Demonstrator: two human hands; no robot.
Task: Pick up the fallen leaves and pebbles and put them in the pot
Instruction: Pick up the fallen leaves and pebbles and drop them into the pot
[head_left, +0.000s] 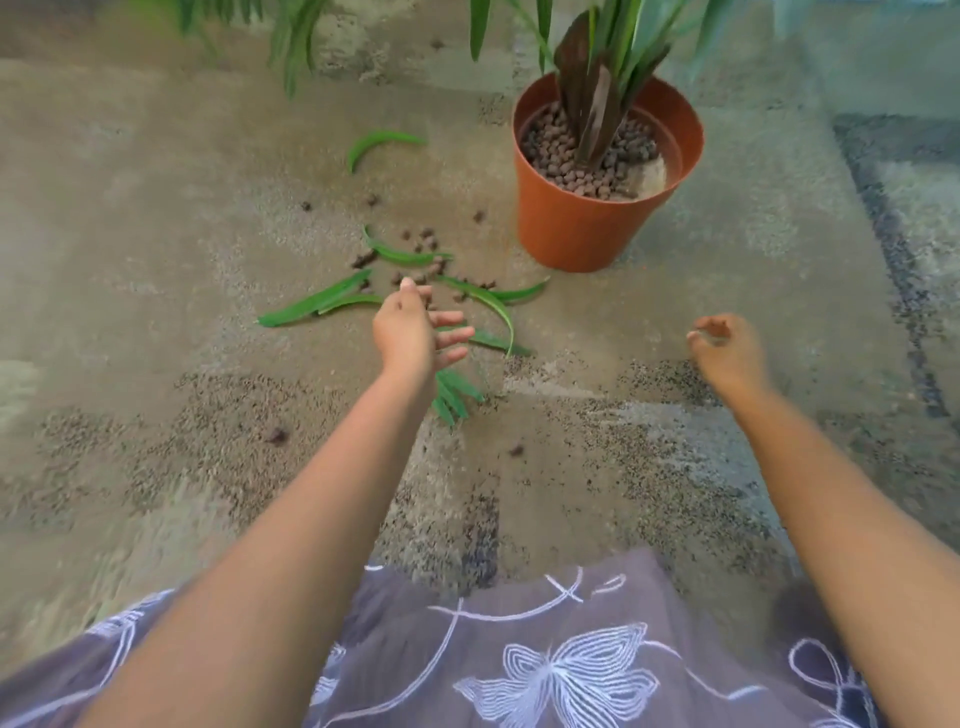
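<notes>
An orange pot (571, 228) holding a green plant and brown pebbles stands on the concrete floor at the upper right. Several green fallen leaves (311, 306) lie left of and below it, one apart (379, 145) farther back. A cluster of brown pebbles (423, 247) is scattered among them, with single ones (278, 435) nearer to me. My left hand (415, 332) hovers over the leaves with fingers spread and nothing in it. My right hand (727, 353) hangs to the right, below the pot, its fingers curled loosely; I cannot tell whether it holds anything.
Rough concrete floor (156, 234) spreads all around. Leaves of another plant (296, 36) hang in at the top left. A darker strip (893, 249) runs along the right side. My patterned purple garment (519, 649) fills the bottom of the view.
</notes>
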